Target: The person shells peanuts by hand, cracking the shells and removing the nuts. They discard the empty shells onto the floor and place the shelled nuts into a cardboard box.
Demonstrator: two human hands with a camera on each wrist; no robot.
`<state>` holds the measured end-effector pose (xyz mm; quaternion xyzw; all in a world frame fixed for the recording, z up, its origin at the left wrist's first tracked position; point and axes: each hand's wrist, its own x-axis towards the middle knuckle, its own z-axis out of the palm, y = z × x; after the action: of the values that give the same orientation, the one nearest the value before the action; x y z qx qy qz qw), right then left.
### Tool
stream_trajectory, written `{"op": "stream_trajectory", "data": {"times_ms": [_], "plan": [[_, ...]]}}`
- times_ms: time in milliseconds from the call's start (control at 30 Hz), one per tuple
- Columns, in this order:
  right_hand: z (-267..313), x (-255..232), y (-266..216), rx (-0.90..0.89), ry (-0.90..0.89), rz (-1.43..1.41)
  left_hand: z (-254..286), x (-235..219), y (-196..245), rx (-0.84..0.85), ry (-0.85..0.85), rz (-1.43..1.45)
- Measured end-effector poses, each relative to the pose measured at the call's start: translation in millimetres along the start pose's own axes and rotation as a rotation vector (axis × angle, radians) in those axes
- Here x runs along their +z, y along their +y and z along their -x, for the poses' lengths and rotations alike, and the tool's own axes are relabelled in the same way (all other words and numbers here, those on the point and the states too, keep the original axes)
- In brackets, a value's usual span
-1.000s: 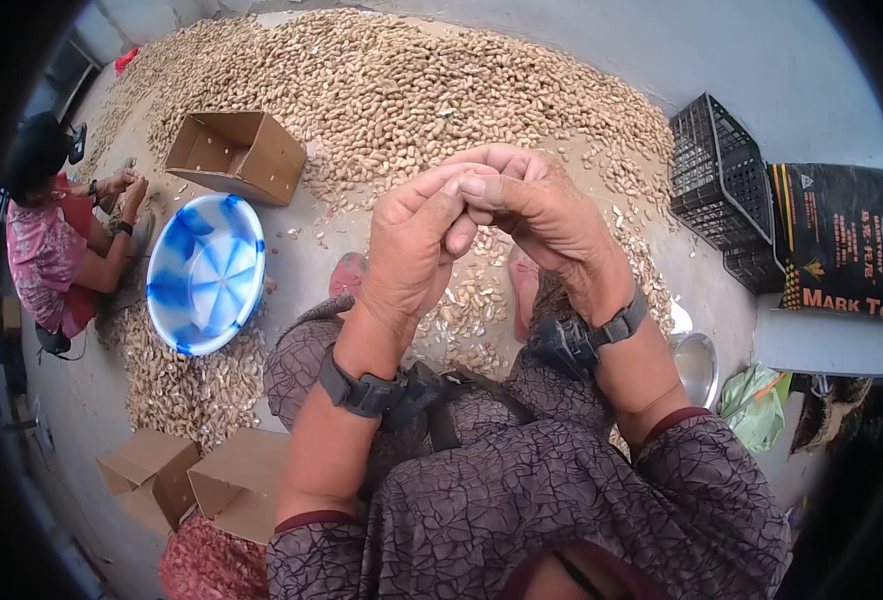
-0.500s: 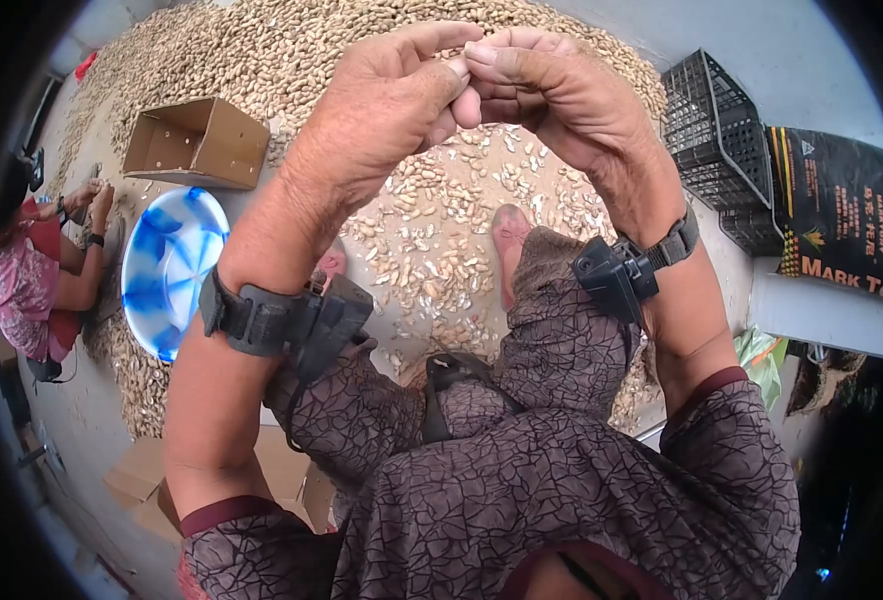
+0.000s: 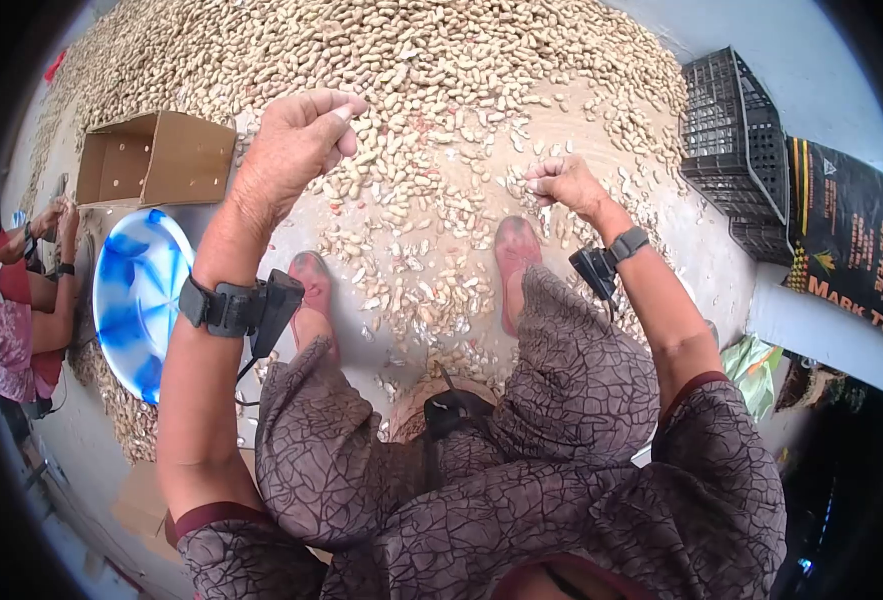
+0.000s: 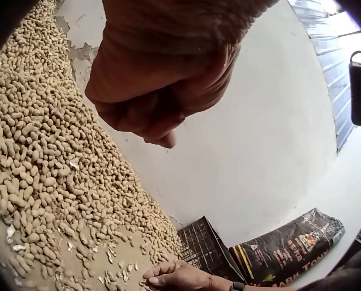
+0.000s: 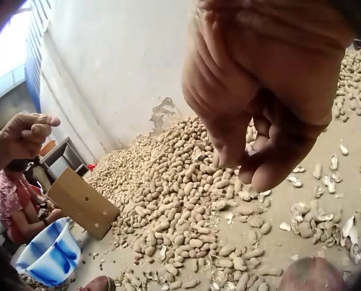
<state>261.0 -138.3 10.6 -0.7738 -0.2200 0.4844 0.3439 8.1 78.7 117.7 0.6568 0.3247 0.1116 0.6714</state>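
Observation:
Over the peanut pile [image 3: 441,60], my left hand [image 3: 301,140] is raised with its fingers curled and the thumb against the index finger. The left wrist view shows the same hand [image 4: 159,79] from behind, its palm hidden. My right hand [image 3: 566,185] is out to the right, low over scattered shells, its fingers curled toward the thumb. From the right wrist, that hand [image 5: 265,115] has its thumb and fingertips close together. Nothing shows between the fingers of either hand; I cannot tell whether a kernel is hidden inside. Loose peanuts and broken shells [image 3: 411,260] cover the floor between my feet.
To the left stand a cardboard box [image 3: 166,160] and a blue-and-white basin [image 3: 141,300]; another person [image 3: 36,290] sits beyond them. Black crates [image 3: 736,140] and a black printed sack [image 3: 846,240] stand at right by the wall. A green-white plastic bag [image 3: 751,370] lies nearer.
My hands were together at the fingertips and first moved forward. Now they are apart, the left hand to the left and the right hand lower and to the right.

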Motion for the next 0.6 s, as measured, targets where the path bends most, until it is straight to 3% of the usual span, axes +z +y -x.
{"op": "stream_trajectory", "data": {"times_ms": [167,333,433,533,600], "plan": [[-45,2,77,0.045,0.087,0.204,-9,28,-54,-0.099,0.004,0.056],[-59,6,111,0.124,0.099,0.270,3,38,-83,-0.251,-0.051,0.062],[-58,6,125,0.103,0.099,0.478,7,37,-93,-0.321,-0.047,0.132],[-49,8,135,-0.004,0.071,0.303,9,44,-99,-0.375,-0.038,0.202],[-50,3,135,0.057,0.007,0.224,10,48,-104,-0.368,-0.079,0.214]]}}
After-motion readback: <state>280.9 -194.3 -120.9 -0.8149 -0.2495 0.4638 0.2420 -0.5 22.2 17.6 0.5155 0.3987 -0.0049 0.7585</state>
